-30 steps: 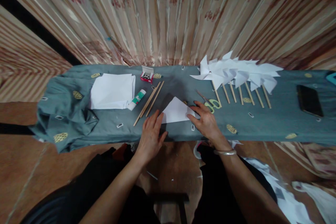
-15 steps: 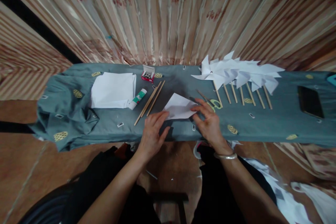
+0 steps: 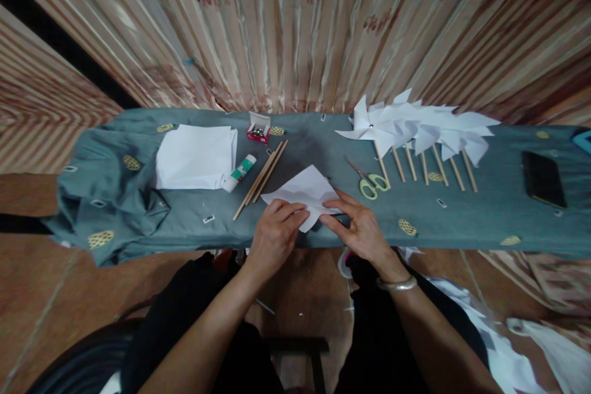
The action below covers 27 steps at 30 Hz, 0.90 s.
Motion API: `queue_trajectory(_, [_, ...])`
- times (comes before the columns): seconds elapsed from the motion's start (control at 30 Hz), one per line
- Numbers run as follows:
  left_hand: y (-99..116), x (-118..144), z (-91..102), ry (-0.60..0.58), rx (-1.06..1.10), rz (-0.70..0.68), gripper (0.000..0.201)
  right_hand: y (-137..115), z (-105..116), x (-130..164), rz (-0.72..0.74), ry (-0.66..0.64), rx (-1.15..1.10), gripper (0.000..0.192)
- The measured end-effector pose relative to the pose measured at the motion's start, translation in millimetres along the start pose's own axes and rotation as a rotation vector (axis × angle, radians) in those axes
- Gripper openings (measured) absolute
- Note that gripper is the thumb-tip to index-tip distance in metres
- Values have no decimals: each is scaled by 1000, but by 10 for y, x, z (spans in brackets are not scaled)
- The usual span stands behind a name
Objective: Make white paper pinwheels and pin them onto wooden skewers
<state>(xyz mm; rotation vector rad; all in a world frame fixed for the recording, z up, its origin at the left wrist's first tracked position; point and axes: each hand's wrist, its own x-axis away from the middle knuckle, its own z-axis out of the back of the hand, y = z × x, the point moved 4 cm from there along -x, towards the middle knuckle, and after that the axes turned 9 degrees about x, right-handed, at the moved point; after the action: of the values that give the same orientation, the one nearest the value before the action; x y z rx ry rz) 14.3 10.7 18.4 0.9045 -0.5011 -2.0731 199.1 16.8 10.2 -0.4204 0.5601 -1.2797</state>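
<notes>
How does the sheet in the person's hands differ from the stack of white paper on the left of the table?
The sheet is a single piece, partly folded and creased, with uneven edges; the paper stack holds several flat sheets in a roughly square pile. The sheet is held by the left hand and right hand at the table's near edge; the paper stack lies untouched farther back, beside the glue stick. Both are plain white.

We find no legible text. The glue stick (image 3: 239,173), just right of the paper stack (image 3: 194,157), bears a green-and-white label too small to read; the red pin box (image 3: 257,130) beyond it likewise.
</notes>
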Motion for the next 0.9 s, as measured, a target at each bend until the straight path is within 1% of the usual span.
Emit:
queue_trajectory(0.07, [0, 11, -10, -14, 35, 4, 34, 64, 24, -36, -35, -55, -130, 34])
queue_trajectory(0.17, [-10, 26, 4, -13, 30, -11, 38, 204, 52, -74, -112, -81, -232, 33])
queue_trajectory(0.27, [-69, 29, 72, 36, -43, -35, 38, 344, 81, -78, -184, -85, -310, 28])
queue_trajectory(0.37, [-146, 31, 139, 73, -146, -38, 34, 414, 113, -48, -184, -110, -354, 23])
queue_trajectory(0.47, [-170, 51, 127, 13, -261, -3, 27, 432, 74, 12, -178, -178, -340, 24])
queue_trajectory(0.57, [-130, 100, 71, -62, -341, 26, 28, 407, -22, 77, -161, -242, -319, 26])
queue_trajectory(0.63, [-105, 137, 42, -88, -346, 22, 29, 362, -67, 107, -137, -274, -284, 28])
queue_trajectory(0.7, [-114, 168, 27, -99, -330, 23, 26, 289, -60, 116, -83, -269, -196, 29])
queue_trajectory(0.73, [-130, 181, 22, -108, -320, 26, 25, 243, -33, 112, -41, -239, -127, 31])
queue_trajectory(0.83, [-184, 211, 6, -142, -280, 23, 25, 94, 84, 89, 108, -83, 130, 41])
queue_trajectory(0.9, [-193, 229, -9, -163, -243, -8, 25, 37, 133, 79, 168, -13, 273, 48])
